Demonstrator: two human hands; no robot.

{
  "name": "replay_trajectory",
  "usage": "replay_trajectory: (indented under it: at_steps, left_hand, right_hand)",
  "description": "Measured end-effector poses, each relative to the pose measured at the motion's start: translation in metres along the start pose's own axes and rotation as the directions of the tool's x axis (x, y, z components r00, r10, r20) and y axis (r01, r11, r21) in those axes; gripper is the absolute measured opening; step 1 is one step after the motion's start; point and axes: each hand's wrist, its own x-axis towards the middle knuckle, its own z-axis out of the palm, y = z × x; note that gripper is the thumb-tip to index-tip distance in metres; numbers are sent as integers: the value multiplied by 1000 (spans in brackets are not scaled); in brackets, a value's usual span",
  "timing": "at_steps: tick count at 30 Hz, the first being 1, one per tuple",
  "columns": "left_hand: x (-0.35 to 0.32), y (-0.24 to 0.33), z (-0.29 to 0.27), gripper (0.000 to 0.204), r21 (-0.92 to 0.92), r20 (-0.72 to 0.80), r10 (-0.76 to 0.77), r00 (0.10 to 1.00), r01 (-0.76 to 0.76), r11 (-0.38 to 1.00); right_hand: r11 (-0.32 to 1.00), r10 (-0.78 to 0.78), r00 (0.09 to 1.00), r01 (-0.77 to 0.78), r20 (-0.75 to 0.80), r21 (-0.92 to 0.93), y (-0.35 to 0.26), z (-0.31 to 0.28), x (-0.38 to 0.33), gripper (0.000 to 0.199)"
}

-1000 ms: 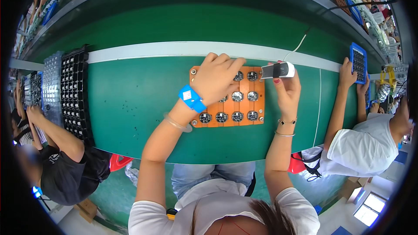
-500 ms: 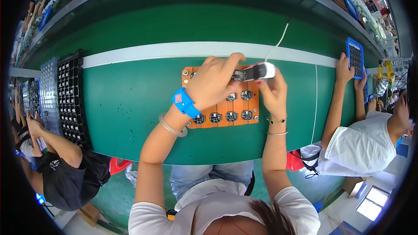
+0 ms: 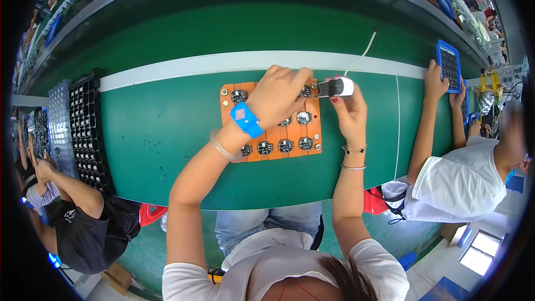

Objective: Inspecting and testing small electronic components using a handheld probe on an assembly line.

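Note:
An orange board (image 3: 253, 128) lies on the green table in front of me, with round black circuit pieces (image 3: 285, 145) set in rows on it. My left hand (image 3: 276, 97), a blue strap at its wrist, reaches across the upper part of the board and hides some pieces. Its bent fingers close around a round circuit piece (image 3: 305, 91) at the upper right corner; whether that piece is lifted, I cannot tell. My right hand (image 3: 352, 112) grips a white-and-black handheld device (image 3: 337, 87) with a metal tip and white cord, just beyond the board's right edge.
Black trays (image 3: 88, 134) with many cells stand at the left beside clear plastic trays (image 3: 61, 125). Small dark bits (image 3: 150, 144) are scattered on the table. On the right, a co-worker's hands (image 3: 437, 81) hold a blue-framed tray (image 3: 449, 64). A white strip (image 3: 184, 72) runs along the back.
The handheld device has drawn off the upper right circuit piece to the right, leaving a gap from my left fingers. The board sits slightly farther left in view, partly because the whole view shifted.

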Motion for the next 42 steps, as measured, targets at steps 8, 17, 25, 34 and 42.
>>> replay_trajectory:
  at_steps: [8,17,25,34,42]
  left_hand:
    - [1,13,1,45,-192,-67,-11,998,-3,981]
    - [-13,19,7,47,50,-82,-55,995,59,997]
    - [-34,33,22,36,212,-61,84,995,-69,975]
    - [-32,41,12,34,-8,-120,-15,993,14,1000]
    - [-47,24,12,37,16,-206,86,975,-84,996]
  right_hand:
    - [1000,-13,1000,13,15,4,-1,0,-3,36]
    - [965,26,983,24,-184,263,4,-24,-30,40]
    - [987,105,994,-104,0,124,-2,-13,-52,34]
    - [992,65,997,-69,39,107,-6,4,-49,34]
    - [975,15,983,26,-185,222,-10,-11,-55,37]
